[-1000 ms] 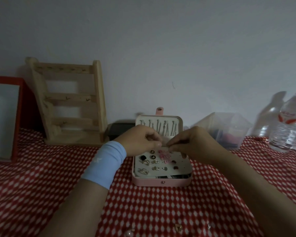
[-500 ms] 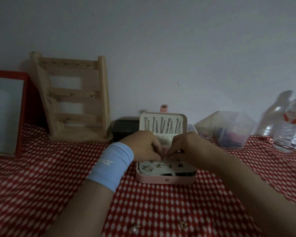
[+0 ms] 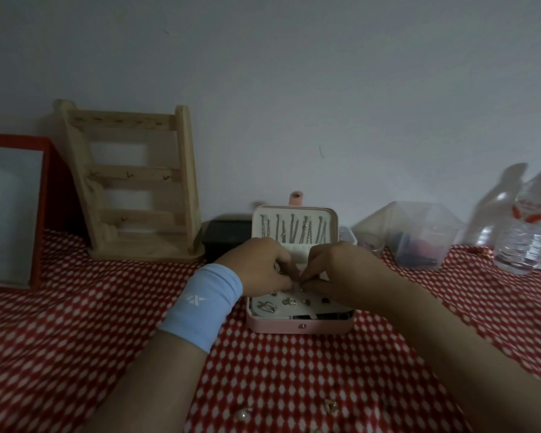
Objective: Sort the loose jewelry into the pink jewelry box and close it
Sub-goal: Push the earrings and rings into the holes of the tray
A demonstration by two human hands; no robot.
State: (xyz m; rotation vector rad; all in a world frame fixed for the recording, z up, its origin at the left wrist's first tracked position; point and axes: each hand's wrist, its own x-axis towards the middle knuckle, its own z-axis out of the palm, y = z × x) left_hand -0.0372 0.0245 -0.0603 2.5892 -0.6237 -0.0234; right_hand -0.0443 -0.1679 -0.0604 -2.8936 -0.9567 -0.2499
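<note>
- Fingers (image 3: 284, 276) of left hand (image 3: 260, 267) and right hand (image 3: 334, 270) were curled, tips pinching a tiny piece (image 3: 299, 274) over the open pink jewelry box (image 3: 297, 327).
- Risk: a slip would likely have dropped it among seated earrings (image 3: 289, 302).
- Loose jewelry (image 3: 243, 412) lay beside the forearms; a sweep might have scattered it.

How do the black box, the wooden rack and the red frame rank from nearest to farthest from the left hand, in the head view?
1. black box: just behind the left hand, slightly to its left.
2. wooden rack: farther back and left, against the wall.
3. red frame: at the far left edge of the table.
</note>
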